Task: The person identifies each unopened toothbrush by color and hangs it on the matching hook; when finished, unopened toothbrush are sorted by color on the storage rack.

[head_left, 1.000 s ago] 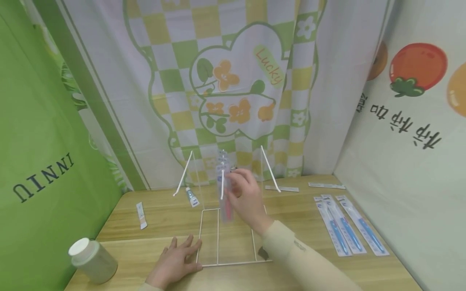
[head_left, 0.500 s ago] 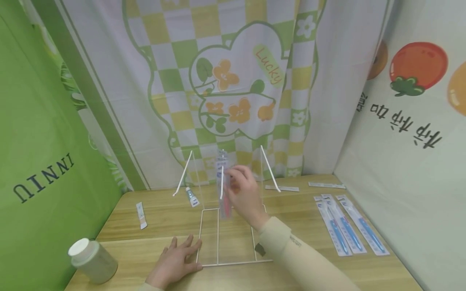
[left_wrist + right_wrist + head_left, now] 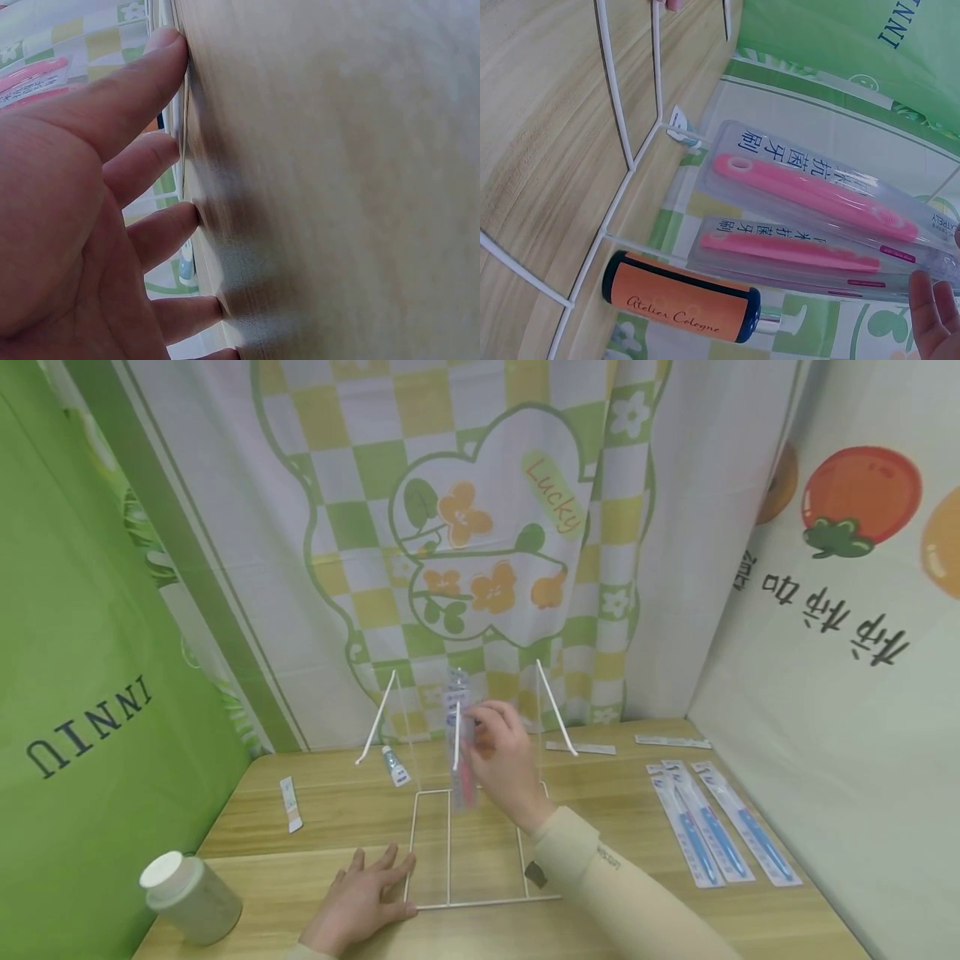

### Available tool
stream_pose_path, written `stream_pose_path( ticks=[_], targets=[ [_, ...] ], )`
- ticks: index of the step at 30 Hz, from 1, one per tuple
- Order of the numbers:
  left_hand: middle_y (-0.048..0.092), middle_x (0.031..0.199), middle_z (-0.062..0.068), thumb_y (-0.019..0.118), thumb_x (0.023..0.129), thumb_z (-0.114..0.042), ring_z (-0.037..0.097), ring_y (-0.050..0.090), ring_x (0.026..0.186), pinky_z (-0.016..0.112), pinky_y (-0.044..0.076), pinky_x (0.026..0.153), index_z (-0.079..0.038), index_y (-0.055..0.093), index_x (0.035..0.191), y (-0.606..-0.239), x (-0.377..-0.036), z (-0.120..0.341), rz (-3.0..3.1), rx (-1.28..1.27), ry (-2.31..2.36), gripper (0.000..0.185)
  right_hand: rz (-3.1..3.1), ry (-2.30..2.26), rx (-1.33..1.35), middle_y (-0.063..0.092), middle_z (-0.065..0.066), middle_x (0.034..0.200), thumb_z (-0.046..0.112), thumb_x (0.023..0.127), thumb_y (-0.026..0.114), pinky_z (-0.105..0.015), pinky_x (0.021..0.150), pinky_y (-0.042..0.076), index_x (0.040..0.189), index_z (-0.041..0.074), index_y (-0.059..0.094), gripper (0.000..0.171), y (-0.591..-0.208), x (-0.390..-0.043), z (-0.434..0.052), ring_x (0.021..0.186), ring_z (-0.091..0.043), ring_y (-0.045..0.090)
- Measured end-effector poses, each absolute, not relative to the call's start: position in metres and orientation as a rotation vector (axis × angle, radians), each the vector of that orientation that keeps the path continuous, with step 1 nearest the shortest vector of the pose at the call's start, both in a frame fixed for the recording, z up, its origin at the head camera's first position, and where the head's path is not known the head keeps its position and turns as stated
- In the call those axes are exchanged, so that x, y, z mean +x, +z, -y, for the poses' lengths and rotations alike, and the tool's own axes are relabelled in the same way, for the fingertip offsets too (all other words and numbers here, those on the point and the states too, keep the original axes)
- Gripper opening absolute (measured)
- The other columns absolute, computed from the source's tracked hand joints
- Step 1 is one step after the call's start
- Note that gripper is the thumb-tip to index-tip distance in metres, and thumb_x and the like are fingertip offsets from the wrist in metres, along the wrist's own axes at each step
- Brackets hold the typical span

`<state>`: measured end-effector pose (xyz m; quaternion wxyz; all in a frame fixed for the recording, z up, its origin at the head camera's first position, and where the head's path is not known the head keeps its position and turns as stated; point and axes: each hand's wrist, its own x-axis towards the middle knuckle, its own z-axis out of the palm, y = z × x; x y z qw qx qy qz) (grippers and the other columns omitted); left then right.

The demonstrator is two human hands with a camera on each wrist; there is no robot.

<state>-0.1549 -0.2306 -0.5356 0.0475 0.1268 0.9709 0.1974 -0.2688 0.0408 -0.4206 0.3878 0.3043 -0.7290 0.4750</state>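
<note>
A white wire rack (image 3: pixel 487 905) stands on the table, with packaged toothbrushes (image 3: pixel 463 789) hanging at its middle hook. My right hand (image 3: pixel 506 764) pinches the packs at their edge, beside the hook. In the right wrist view, pink-handled toothbrushes (image 3: pixel 810 193) show inside clear packs, and fingertips (image 3: pixel 930 307) reach the packs' far end. My left hand (image 3: pixel 363 893) lies with spread fingers on the table, its fingertips at the rack's left base corner. In the left wrist view, my left hand's fingers (image 3: pixel 161 236) are straight along the wood.
Blue toothbrush packs (image 3: pixel 705 827) lie at right. A lidded jar (image 3: pixel 197 902) stands front left. Behind the rack are a small tube (image 3: pixel 396 767) and an orange-labelled Atelier Cologne bottle (image 3: pixel 682 300). Thin white packets (image 3: pixel 291 806) lie around. Two hooks (image 3: pixel 557 708) jut out either side.
Over the last second my right hand has shifted slightly left, and the hanging toothbrush packs have moved slightly back along the hook. The left hand stays put.
</note>
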Motion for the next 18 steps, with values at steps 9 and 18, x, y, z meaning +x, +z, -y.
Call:
stream_pose_path(
  ticks=[9, 18],
  targets=[
    [0.047, 0.165, 0.019, 0.081, 0.088, -0.058, 0.079, 0.027, 0.140, 0.095, 0.023, 0.103, -0.021, 0.061, 0.155, -0.535, -0.155, 0.231, -2.955, 0.397, 0.605, 0.079, 1.843, 1.182, 0.777, 0.062, -0.017, 0.122, -0.014, 0.075, 0.090, -0.035, 0.078, 0.067, 0.126, 0.000, 0.064, 0.058, -0.424, -0.270, -0.042, 0.093, -0.034, 0.073],
    [0.047, 0.165, 0.018, 0.081, 0.088, -0.059, 0.078, 0.027, 0.141, 0.094, 0.023, 0.103, -0.021, 0.061, 0.154, -0.540, -0.156, 0.233, -2.966, 0.402, 0.611, 0.079, 1.825, 1.209, 0.781, 0.063, -0.016, 0.119, -0.010, 0.077, 0.090, -0.025, 0.075, 0.065, 0.124, -0.002, 0.065, 0.053, -0.432, -0.268, -0.052, 0.093, -0.028, 0.071]
  ],
)
